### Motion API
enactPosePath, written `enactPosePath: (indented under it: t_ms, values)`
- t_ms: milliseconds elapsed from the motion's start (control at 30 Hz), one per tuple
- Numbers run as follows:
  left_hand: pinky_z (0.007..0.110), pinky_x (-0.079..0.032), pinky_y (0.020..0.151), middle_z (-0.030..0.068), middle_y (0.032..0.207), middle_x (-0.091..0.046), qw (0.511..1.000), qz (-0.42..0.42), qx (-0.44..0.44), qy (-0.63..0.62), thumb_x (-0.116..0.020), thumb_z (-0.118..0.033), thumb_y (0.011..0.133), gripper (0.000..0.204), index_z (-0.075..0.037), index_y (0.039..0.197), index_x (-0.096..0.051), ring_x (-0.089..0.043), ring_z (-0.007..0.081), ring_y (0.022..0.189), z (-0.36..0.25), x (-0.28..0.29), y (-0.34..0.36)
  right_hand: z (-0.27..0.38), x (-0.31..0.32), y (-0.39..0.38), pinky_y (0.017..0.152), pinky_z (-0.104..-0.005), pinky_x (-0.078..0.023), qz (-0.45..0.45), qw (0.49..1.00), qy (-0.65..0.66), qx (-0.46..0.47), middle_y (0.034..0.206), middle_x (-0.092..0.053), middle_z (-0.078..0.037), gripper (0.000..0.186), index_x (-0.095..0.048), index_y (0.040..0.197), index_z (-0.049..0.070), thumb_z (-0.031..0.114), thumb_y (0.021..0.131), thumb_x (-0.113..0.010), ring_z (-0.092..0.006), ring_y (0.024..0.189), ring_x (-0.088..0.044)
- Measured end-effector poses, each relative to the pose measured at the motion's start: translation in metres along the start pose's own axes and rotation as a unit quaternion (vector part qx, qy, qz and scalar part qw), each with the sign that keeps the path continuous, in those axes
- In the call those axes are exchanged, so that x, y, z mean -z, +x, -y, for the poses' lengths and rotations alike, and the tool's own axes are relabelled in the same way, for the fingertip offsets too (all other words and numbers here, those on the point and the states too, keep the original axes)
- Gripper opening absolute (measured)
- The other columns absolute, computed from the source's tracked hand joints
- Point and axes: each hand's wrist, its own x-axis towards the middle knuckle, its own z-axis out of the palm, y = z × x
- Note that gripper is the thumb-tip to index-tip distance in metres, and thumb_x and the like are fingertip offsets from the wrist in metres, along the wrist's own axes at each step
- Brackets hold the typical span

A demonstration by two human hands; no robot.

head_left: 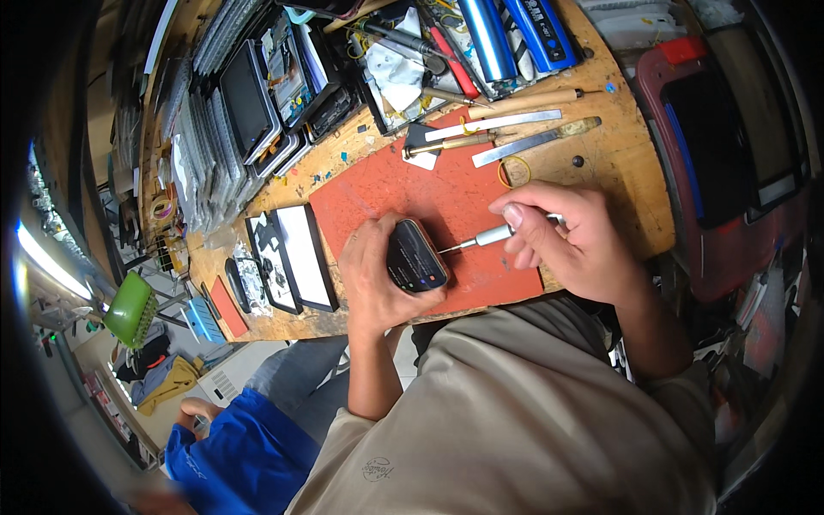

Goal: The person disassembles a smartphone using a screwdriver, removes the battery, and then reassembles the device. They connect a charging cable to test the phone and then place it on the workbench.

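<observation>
My left hand is wrapped round a smartphone, holding it tilted over a red-orange work mat. The phone's screen is lit, with small icons near its lower edge. Between the thumb and fingers of my right hand is a slim silver screwdriver. Its thin tip points left and meets the phone's right-hand edge; whether it sits in a screw there is too small to tell. Beyond the hands, a brass-coloured screwdriver and a flat metal blade lie across the mat's far edge.
A white-and-black box stands left of the mat. Stacked phone parts and trays fill the far left. A tool tray and blue cylinders are at the back. A person in a blue shirt sits at lower left.
</observation>
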Motion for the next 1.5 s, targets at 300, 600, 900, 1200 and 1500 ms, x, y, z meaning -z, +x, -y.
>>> enactPosePath:
  t_ms: [300,600,900,1200,1500]
  values:
    - [0.048,-0.052,0.076,0.0151,0.092,-0.064,1.0,-0.014,-0.023,0.009,-0.09,-0.031,0.054,0.076,-0.002,0.121,-0.069,-0.066,0.0379,0.081,0.001,0.0,0.0,0.003,0.01,0.011,0.078,-0.0356,-0.059,0.021,0.989,-0.096,0.108,0.11,-0.074,-0.015,0.03,-0.066,0.137,-0.001,0.008,0.108,-0.063,-0.0228,0.088,-0.074]
    - [0.047,-0.053,0.077,0.0152,0.092,-0.065,1.0,-0.005,-0.012,-0.012,-0.089,-0.031,0.054,0.075,-0.003,0.121,-0.069,-0.067,0.0385,0.082,0.003,0.0,0.001,0.019,0.012,0.012,0.084,-0.0379,-0.058,0.032,0.975,-0.127,0.182,0.118,-0.073,-0.016,0.057,-0.054,0.157,0.003,-0.001,0.1,-0.061,-0.0246,0.089,-0.071]
    - [0.049,-0.054,0.079,0.015,0.095,-0.067,1.0,-0.001,-0.009,-0.019,-0.088,-0.029,0.055,0.073,-0.004,0.12,-0.068,-0.068,0.0397,0.085,-0.001,0.002,0.004,0.003,0.013,0.001,0.088,-0.0325,-0.059,0.034,0.98,-0.086,0.177,0.119,-0.073,-0.014,0.05,-0.057,0.153,0.002,-0.003,0.103,-0.057,-0.0191,0.099,-0.071]
    - [0.05,-0.055,0.084,0.0157,0.1,-0.068,0.999,-0.019,-0.015,-0.034,-0.09,-0.031,0.054,0.077,-0.004,0.123,-0.067,-0.069,0.0406,0.092,0.003,0.001,0.001,0.024,-0.012,0.014,0.073,-0.0331,-0.055,-0.128,0.978,0.044,0.16,0.096,-0.073,-0.01,0.024,-0.064,0.132,-0.001,0.012,0.113,-0.058,-0.0138,0.083,-0.069]
    - [0.051,-0.054,0.088,0.0149,0.103,-0.068,0.998,-0.028,-0.014,-0.06,-0.091,-0.031,0.054,0.08,-0.005,0.126,-0.067,-0.069,0.0403,0.095,0.004,0.001,0.0,0.013,-0.061,0.029,0.066,-0.0331,-0.051,0.005,0.96,-0.267,0.08,0.08,-0.069,-0.007,0.001,-0.072,0.097,-0.002,-0.001,0.097,-0.073,-0.015,0.071,-0.065]
